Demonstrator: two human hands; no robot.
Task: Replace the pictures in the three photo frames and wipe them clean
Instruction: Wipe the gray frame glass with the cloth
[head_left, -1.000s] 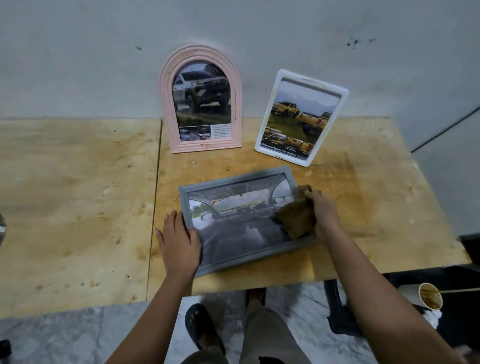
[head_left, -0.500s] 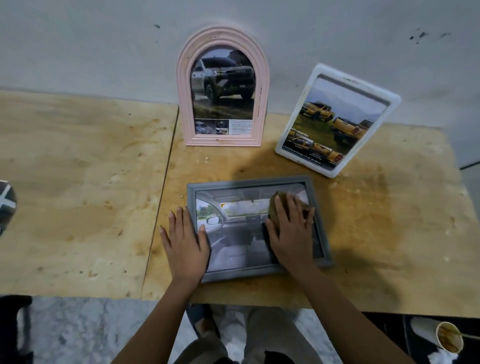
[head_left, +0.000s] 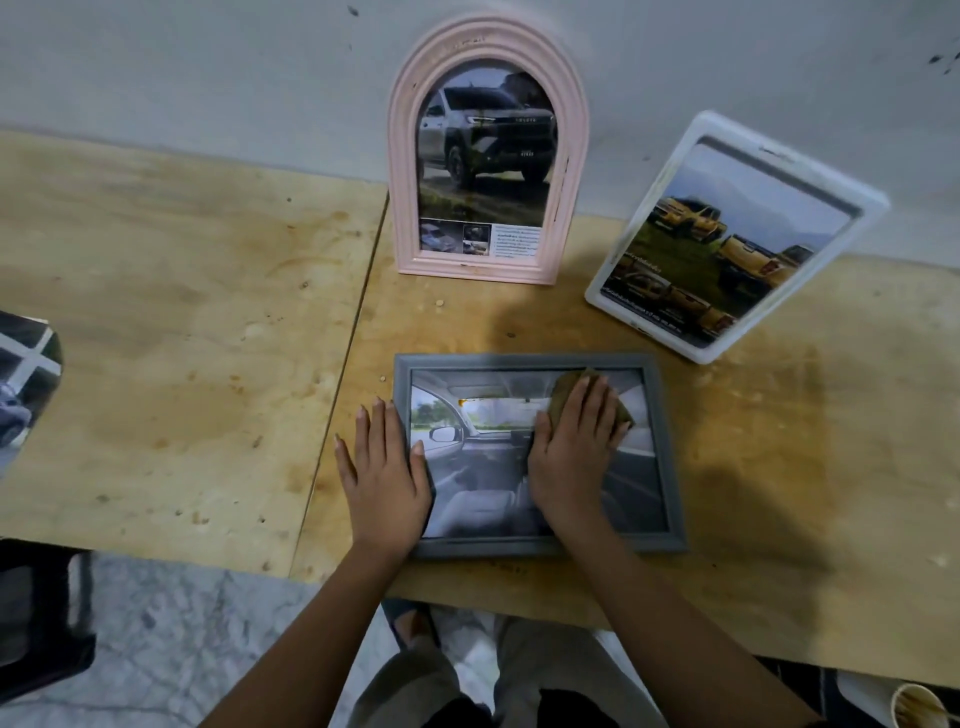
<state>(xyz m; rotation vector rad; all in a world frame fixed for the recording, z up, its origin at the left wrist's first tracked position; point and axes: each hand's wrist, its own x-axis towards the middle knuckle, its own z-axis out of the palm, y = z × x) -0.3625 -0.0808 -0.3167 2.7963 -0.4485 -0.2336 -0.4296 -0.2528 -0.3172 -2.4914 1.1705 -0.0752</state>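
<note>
A grey photo frame (head_left: 519, 361) is seen lying flat, glass side up, near the front edge of a stained plywood table (head_left: 182, 364). A picture of a car interior (head_left: 483, 483) is held in it. The left hand (head_left: 384, 483) is laid flat with straight fingers across the frame's left rim, partly on the frame and partly on the tabletop. The right hand (head_left: 571, 457) is spread flat on the glass towards the upper right of the frame, and a brown cloth (head_left: 563, 389) is pressed beneath its fingers. The edges of the cloth are seen past the fingertips and on the little-finger side. Neither hand is curled round anything, and the two hands are set apart.

Behind, a pink arched frame (head_left: 404, 182) is stood upright against the grey wall (head_left: 208, 62), with a picture of a dark and white car in it. Just to its right, a white rectangular frame (head_left: 698, 352) is leaned on the wall at a slant, and yellow pickup trucks are shown in it.

A printed sheet (head_left: 26, 384) is cut off at the left edge of the view. A paper cup (head_left: 917, 706) is seen at the bottom right corner, below the table.
</note>
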